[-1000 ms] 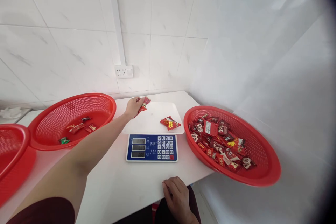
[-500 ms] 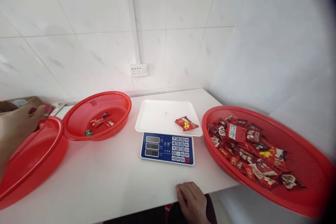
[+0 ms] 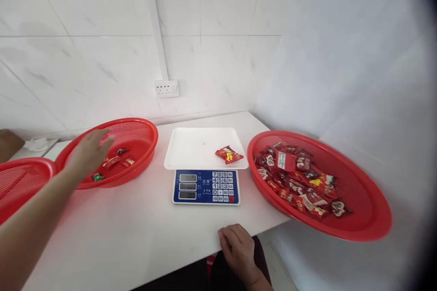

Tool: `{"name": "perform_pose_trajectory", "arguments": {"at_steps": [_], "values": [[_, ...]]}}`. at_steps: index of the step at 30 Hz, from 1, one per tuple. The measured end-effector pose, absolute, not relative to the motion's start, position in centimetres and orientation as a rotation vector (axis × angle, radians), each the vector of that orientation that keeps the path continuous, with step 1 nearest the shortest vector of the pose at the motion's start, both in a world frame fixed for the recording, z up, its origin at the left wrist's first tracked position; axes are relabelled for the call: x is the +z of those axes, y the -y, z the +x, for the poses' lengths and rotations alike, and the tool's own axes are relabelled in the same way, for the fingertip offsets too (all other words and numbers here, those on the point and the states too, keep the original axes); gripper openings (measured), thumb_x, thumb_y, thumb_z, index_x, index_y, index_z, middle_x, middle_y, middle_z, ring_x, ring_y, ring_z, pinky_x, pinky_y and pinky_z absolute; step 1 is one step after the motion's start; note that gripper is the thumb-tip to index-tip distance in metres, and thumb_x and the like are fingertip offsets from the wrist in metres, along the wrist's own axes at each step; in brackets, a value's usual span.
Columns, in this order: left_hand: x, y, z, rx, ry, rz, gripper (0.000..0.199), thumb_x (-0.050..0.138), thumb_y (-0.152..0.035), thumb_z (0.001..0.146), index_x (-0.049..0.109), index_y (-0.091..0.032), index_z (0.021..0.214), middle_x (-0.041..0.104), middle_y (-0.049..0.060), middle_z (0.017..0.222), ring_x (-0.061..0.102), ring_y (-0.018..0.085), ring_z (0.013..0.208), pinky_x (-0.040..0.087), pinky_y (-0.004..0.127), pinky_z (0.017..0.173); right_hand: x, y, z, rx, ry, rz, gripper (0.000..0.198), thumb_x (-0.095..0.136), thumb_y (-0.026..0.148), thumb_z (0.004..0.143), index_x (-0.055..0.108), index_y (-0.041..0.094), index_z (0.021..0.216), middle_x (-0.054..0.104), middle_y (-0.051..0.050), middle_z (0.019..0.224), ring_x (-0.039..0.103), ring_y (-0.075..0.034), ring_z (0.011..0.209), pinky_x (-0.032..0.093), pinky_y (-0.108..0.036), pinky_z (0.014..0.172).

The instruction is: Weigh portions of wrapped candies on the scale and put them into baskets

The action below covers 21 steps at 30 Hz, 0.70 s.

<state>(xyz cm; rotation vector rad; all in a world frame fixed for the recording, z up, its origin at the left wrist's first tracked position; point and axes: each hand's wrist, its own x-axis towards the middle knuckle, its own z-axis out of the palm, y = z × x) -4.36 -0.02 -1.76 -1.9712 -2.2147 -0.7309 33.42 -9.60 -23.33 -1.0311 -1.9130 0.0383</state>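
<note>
My left hand reaches over the left side of a red mesh basket, fingers stretched out and a little blurred; nothing shows in them. Inside that basket lie a few small red-wrapped candies and a green-wrapped one. My right hand rests at the table's front edge with fingers curled in, and no object shows in it. Ahead of it stands a blue-and-white digital scale. On the right of its white tray sits one red candy packet.
A large red basket at the right holds many red and brown wrapped candies, and overhangs the table edge. Another red basket is partly in view at the left. Behind it is a brown object. A socket is on the tiled wall.
My left hand has moved right, from the far-left basket to over the middle one. The small red wrapped thing it held no longer shows. The view has shifted left-to-right; my right hand stays put.
</note>
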Motion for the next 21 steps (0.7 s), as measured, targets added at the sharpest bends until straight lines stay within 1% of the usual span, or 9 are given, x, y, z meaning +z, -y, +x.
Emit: {"name": "perform_pose_trajectory", "arguments": {"at_steps": [1, 2, 4, 5, 8, 11, 13, 16, 21], "values": [[-2.2, -1.3, -1.5, -0.676, 2.169, -2.097, 0.054, 0.026, -0.049, 0.091, 0.037, -0.010, 0.127, 0.043, 0.014, 0.130, 0.039, 0.039, 0.117, 0.034, 0.061, 0.089, -23.3, 9.6, 33.4, 0.037, 1.915, -1.038, 0.012, 0.051, 0.013, 0.084, 0.057, 0.019, 0.074, 0.058, -0.001, 0.062, 0.050, -0.013, 0.058, 0.040, -0.027, 0.055], [-2.8, -2.5, 1.5, -0.637, 2.073, -2.260, 0.052, 0.031, -0.047, 0.090, 0.036, -0.012, 0.129, 0.041, 0.013, 0.133, 0.038, 0.036, 0.119, 0.035, 0.055, 0.093, -23.3, 9.6, 33.4, 0.036, 1.917, -1.044, 0.012, 0.051, 0.013, 0.083, 0.056, 0.019, 0.074, 0.058, -0.001, 0.062, 0.050, -0.014, 0.058, 0.040, -0.027, 0.055], [-4.0, -4.6, 7.8, -0.570, 1.862, -2.554, 0.047, 0.037, -0.042, 0.090, 0.037, -0.018, 0.130, 0.041, 0.005, 0.137, 0.038, 0.023, 0.124, 0.033, 0.037, 0.102, -23.2, 9.5, 33.4, 0.032, 1.921, -1.056, 0.013, 0.050, 0.014, 0.084, 0.056, 0.019, 0.073, 0.057, -0.001, 0.062, 0.049, -0.014, 0.058, 0.039, -0.027, 0.056], [-4.6, -5.5, 10.8, -0.526, 1.757, -2.679, 0.048, 0.041, -0.042, 0.089, 0.037, -0.021, 0.131, 0.040, 0.003, 0.138, 0.034, 0.020, 0.127, 0.030, 0.033, 0.104, -23.2, 9.5, 33.4, 0.029, 1.919, -1.063, 0.013, 0.049, 0.014, 0.084, 0.056, 0.019, 0.073, 0.057, -0.002, 0.062, 0.049, -0.014, 0.059, 0.039, -0.027, 0.056], [-6.3, -7.3, 17.9, -0.417, 1.518, -2.921, 0.053, 0.043, -0.047, 0.086, 0.035, -0.024, 0.134, 0.036, 0.005, 0.142, 0.030, 0.020, 0.130, 0.031, 0.031, 0.103, -23.0, 9.6, 33.3, 0.034, 1.914, -1.086, 0.014, 0.048, 0.014, 0.084, 0.055, 0.018, 0.073, 0.056, -0.002, 0.063, 0.049, -0.014, 0.060, 0.038, -0.027, 0.056], [-7.2, -8.3, 21.7, -0.312, 1.397, -3.035, 0.046, 0.047, -0.041, 0.084, 0.045, -0.023, 0.127, 0.050, 0.008, 0.130, 0.048, 0.021, 0.117, 0.040, 0.029, 0.093, -23.1, 9.7, 33.4, 0.050, 1.915, -1.097, 0.013, 0.047, 0.015, 0.085, 0.055, 0.018, 0.074, 0.057, -0.002, 0.064, 0.049, -0.014, 0.061, 0.038, -0.027, 0.057], [-7.2, -8.6, 22.4, -0.266, 1.379, -3.042, 0.034, 0.046, -0.029, 0.084, 0.053, -0.021, 0.116, 0.059, 0.007, 0.117, 0.056, 0.020, 0.104, 0.043, 0.028, 0.086, -23.3, 9.8, 33.4, 0.056, 1.913, -1.104, 0.013, 0.047, 0.015, 0.085, 0.055, 0.018, 0.075, 0.057, -0.002, 0.065, 0.050, -0.014, 0.061, 0.038, -0.027, 0.057], [-6.1, -8.1, 20.4, -0.239, 1.450, -2.965, 0.026, 0.044, -0.020, 0.083, 0.058, -0.020, 0.105, 0.063, 0.007, 0.106, 0.058, 0.021, 0.096, 0.044, 0.029, 0.081, -23.4, 9.8, 33.5, 0.055, 1.910, -1.099, 0.012, 0.047, 0.015, 0.084, 0.056, 0.018, 0.076, 0.057, -0.002, 0.066, 0.049, -0.014, 0.062, 0.038, -0.027, 0.058], [-2.8, -4.7, 10.5, -0.317, 1.770, -2.614, 0.028, 0.036, -0.030, 0.089, 0.055, -0.020, 0.107, 0.063, 0.006, 0.105, 0.058, 0.024, 0.090, 0.046, 0.033, 0.073, -23.1, 9.7, 33.6, 0.045, 1.905, -1.061, 0.013, 0.047, 0.016, 0.084, 0.056, 0.018, 0.074, 0.056, -0.002, 0.064, 0.048, -0.014, 0.060, 0.037, -0.027, 0.057]]}}
